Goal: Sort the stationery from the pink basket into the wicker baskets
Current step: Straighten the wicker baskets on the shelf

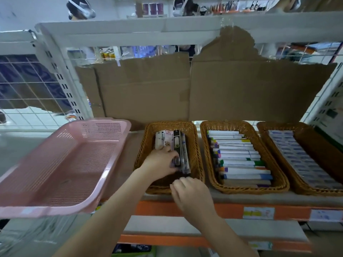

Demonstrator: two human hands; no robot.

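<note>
The pink basket (61,164) sits on the shelf at the left, tilted over the front edge, and nothing shows inside it. Three wicker baskets stand in a row to its right. My left hand (159,163) reaches into the left wicker basket (194,145) and grips flat stationery packs (177,145) that stand on edge there. My right hand (193,196) hovers at that basket's front rim with fingers curled, holding nothing I can see. The middle wicker basket (209,145) holds several markers (239,158). The right wicker basket (269,143) holds blue-white packs (300,158).
Brown cardboard (204,89) backs the shelf behind the baskets. White metal uprights and wire mesh (27,89) close the left side. An orange shelf edge (222,210) with price labels runs below the baskets, with another shelf beneath it.
</note>
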